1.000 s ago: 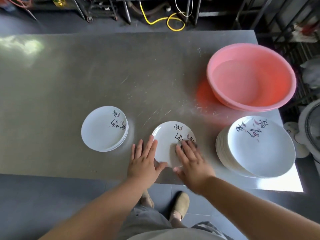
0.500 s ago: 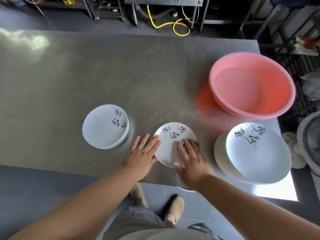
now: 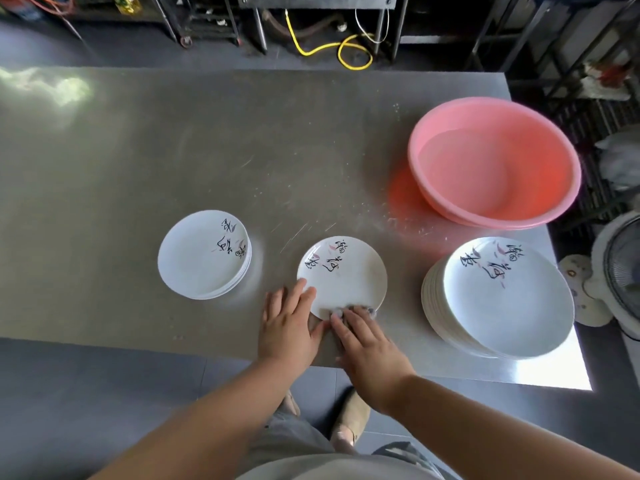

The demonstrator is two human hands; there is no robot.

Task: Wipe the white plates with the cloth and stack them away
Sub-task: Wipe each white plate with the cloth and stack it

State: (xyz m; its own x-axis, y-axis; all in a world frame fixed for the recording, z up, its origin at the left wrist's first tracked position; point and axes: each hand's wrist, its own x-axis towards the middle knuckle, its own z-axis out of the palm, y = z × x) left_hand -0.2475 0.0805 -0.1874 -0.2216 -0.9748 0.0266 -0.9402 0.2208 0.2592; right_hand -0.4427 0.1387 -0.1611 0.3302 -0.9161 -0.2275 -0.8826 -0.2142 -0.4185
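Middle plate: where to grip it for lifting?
Probably the right rim of the middle plate, approached from the right: it lies flat on the table, so only the upturned rim gives purchase, and the left hand and right hand crowd its near edge.

Left hand flat, fingers spread, right hand palm down

Left hand rests flat against the plate; right hand presses the cloth onto its near edge.
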